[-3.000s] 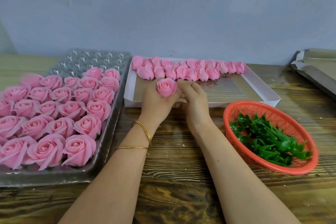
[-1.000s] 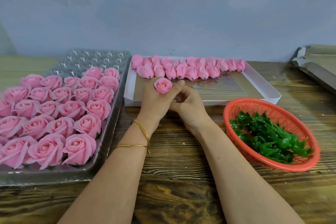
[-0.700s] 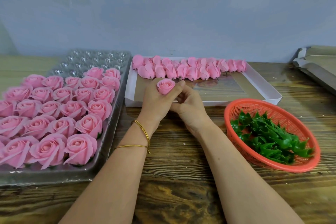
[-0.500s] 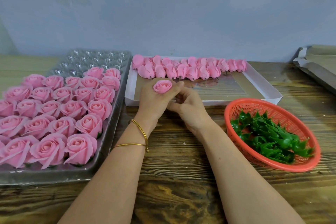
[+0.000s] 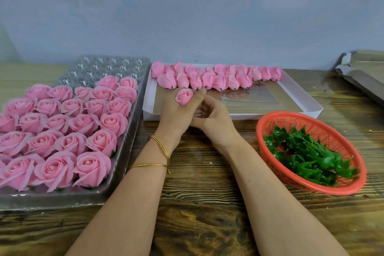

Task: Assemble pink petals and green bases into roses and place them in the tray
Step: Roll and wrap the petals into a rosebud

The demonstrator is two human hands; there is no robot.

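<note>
The left hand [image 5: 176, 114] is closed around the lower part of a rose [image 5: 184, 96]. The bloom stands clear above the knuckles, with the thumb on its near side and a fingertip against its right side. It is held over the middle of the desk [image 5: 197, 193], just above the near rim of the box [image 5: 301, 100].

The right hand [image 5: 214, 118] is tucked against the left one, below and to the right of the bloom, with its fingers curled inward. I cannot tell whether it pinches anything.

Three seconds ago the right fingertips lay against the bloom's side and the bloom looked fuller. Now that hand sits lower and the bloom is tighter. Over the last half second the rose has hardly shifted.

Loose petals [image 5: 218, 78] lie in a row along the far side of the box. The tray [image 5: 128, 137] by the desk's left edge holds finished roses [image 5: 62, 131]. The basket [image 5: 311, 118] near the right edge holds green bases [image 5: 307, 156].
</note>
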